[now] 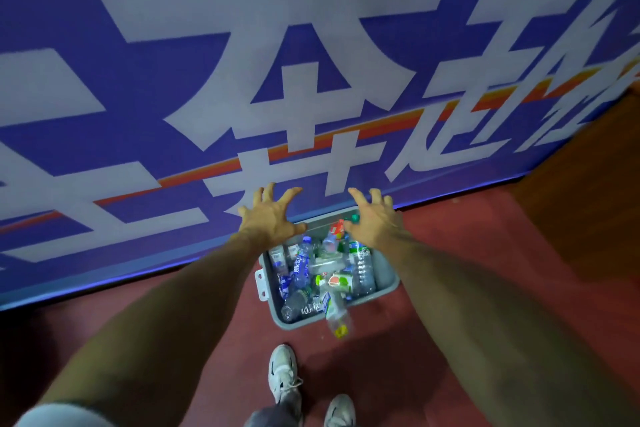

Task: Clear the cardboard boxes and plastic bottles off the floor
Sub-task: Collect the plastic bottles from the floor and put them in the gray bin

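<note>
Both hands, left hand [268, 217] and right hand [375, 222], hover with fingers spread and empty above a gray bin [389, 279] of bottles [301, 265]; best to grasp opposite rims evenly so the overhanging bottle [337, 317] stays in.

**Background around me, non-task stuff**

Big blue banner [173, 97] fills the wall ahead of me, huge white characters on it, an orange-red stripe [346, 139] slanting across its lower part. Banner bottom edge meets the dark red floor [502, 253]. Far right, floor looks more brown-orange. My white sneaker [283, 371] is planted on the red floor near bottom centre, second sneaker [340, 411] just beside it, cut off by the frame edge. Grey trouser leg [277, 416] above them.
</note>
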